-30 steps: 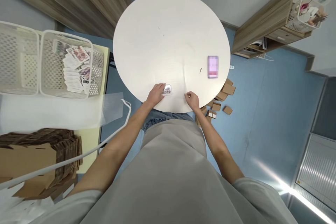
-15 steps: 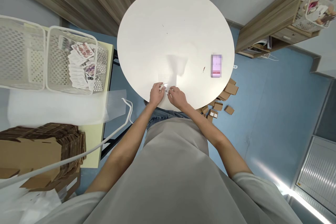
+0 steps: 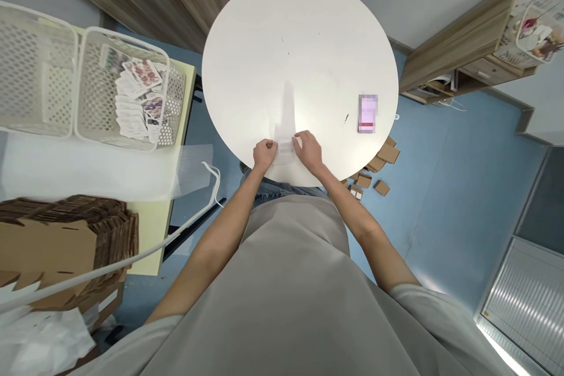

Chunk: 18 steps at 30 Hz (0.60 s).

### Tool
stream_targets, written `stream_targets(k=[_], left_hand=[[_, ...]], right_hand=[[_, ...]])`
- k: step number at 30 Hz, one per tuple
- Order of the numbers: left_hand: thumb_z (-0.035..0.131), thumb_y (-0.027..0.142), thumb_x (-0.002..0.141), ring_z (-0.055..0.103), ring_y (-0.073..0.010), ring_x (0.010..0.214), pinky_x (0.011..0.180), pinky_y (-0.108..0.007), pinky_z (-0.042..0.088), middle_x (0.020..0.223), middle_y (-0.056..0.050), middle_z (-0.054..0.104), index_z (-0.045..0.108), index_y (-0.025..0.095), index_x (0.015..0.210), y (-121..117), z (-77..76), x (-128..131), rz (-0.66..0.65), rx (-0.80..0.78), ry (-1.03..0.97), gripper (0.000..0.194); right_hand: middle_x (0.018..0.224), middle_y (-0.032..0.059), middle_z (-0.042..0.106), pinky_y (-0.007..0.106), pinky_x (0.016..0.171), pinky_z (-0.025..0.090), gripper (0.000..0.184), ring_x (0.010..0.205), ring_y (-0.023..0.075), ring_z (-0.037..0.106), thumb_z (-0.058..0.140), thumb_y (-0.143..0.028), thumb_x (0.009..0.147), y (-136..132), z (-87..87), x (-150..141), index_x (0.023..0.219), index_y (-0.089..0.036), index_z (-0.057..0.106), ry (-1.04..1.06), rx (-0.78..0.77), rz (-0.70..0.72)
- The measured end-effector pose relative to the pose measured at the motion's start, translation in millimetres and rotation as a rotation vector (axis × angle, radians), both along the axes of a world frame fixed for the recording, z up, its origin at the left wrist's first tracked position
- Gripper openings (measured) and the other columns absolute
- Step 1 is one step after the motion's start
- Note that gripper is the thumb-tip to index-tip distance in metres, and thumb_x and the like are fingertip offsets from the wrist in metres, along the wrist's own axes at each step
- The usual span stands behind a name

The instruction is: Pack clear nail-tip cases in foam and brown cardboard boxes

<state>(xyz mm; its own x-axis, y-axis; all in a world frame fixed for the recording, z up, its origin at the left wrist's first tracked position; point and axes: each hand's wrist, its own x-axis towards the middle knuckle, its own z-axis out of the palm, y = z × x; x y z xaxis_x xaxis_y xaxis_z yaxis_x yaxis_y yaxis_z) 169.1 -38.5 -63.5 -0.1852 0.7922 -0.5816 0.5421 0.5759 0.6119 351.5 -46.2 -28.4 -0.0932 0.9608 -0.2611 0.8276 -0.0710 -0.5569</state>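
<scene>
- The left hand (image 3: 265, 154) is at the near edge of the round white table (image 3: 247, 41), left of the middle. Its fingers curl in and the thumb comes up to the forefinger, right at the left side of a clear film (image 3: 287, 111). Whether film is caught between them, I cannot tell.
- The right hand (image 3: 309, 151) faces it across a narrow gap, also by the near edge. Its thumb and forefinger point inward at the film's right side, the other fingers bent; I cannot tell whether they grip it.
- The film lies between the two hands, near the table's near edge, a pale strip running from there toward the far edge. Its outline is faint against the white top.
- A pink-purple rectangle (image 3: 367, 113), its face pixelated, lies near the table's right edge, well apart from the right hand. A small dark mark (image 3: 346, 118) is just left of it.
- Small cardboard boxes (image 3: 388, 153) sit on the floor beyond the table's right near edge.
- On the yellow side table (image 3: 152, 229) at left, a white perforated basket (image 3: 94, 88) holds printed cards (image 3: 130, 108); flattened cardboard (image 3: 48, 241) is stacked toward its near end.
</scene>
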Motion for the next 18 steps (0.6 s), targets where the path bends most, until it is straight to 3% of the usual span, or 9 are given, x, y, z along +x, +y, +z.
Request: stream_targets(k=[4,9,13,18], left_hand=[[0.065,0.031,0.093,0.073,-0.0308,0.112,0.102,-0.040,0.053,0.112,-0.012,0.081,0.075,0.021,0.100,-0.3,-1.0,1.3,0.022,-0.021,0.023,0.015],[0.065,0.029,0.093,0.073,-0.0325,0.112,0.102,-0.042,0.053,0.113,-0.012,0.081,0.075,0.022,0.100,1.0,-5.2,2.0,0.029,-0.057,0.063,0.014],[0.065,0.027,0.094,0.073,-0.0326,0.112,0.102,-0.042,0.053,0.112,-0.012,0.081,0.075,0.021,0.101,2.1,-7.6,1.4,-0.008,-0.052,0.094,0.014],[0.061,0.028,0.098,0.073,-0.0288,0.111,0.100,-0.038,0.053,0.112,-0.009,0.081,0.074,0.022,0.105,1.8,-6.2,1.3,-0.064,-0.062,0.123,0.016]], right_hand=[[0.131,0.0152,0.063,0.041,0.104,0.057,0.049,0.121,0.0280,0.063,0.037,-0.052,0.117,49.3,-21.6,4.7,0.142,-0.018,0.062,0.022,0.022,-0.073],[0.143,0.0198,0.054,0.049,0.106,0.057,0.053,0.135,0.0354,0.053,0.046,-0.059,0.114,86.1,-54.0,-7.6,0.141,-0.017,0.062,0.006,0.009,0.059],[0.145,0.0233,0.054,0.056,0.111,0.054,0.053,0.144,0.0410,0.046,0.056,-0.060,0.110,92.5,-66.6,-11.1,0.139,-0.015,0.061,-0.042,0.031,0.174],[0.156,0.0252,0.052,0.060,0.118,0.050,0.048,0.151,0.0402,0.046,0.050,-0.049,0.114,75.6,-51.6,-3.8,0.146,-0.015,0.058,-0.092,0.117,0.320]])
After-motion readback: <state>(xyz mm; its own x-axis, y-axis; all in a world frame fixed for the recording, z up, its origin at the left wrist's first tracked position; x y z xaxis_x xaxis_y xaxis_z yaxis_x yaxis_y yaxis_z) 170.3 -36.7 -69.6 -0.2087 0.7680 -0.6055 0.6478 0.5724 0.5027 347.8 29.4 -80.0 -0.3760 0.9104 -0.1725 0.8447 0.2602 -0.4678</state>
